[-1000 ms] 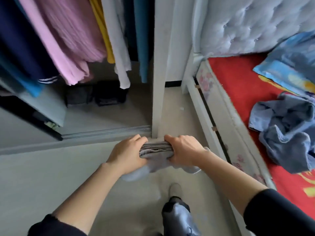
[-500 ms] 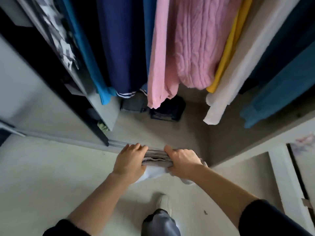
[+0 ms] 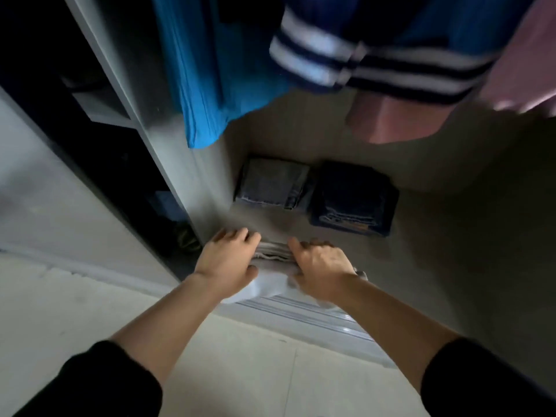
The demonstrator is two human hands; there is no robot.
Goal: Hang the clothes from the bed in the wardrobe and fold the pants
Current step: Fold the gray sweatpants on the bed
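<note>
Folded light grey pants (image 3: 272,254) are held between my two hands, low over the wardrobe floor (image 3: 436,236) just inside the sliding-door track. My left hand (image 3: 230,260) grips their left end and my right hand (image 3: 320,264) grips their right end, fingers curled over the top edge. A loose pale part of the pants hangs below my hands. Further in, two folded pairs lie side by side on the wardrobe floor: grey-blue jeans (image 3: 273,183) and dark navy jeans (image 3: 355,198).
Hanging clothes fill the top: a bright blue garment (image 3: 216,79), a navy one with white stripes (image 3: 361,61), a pink one (image 3: 511,79). A grey wardrobe partition (image 3: 168,139) stands on the left with dark shelves behind it. The metal door track (image 3: 316,320) runs below my hands.
I have moved closer and lower into the wardrobe. Both hands have carried the folded pants forward past the door track, toward the two folded pairs.
</note>
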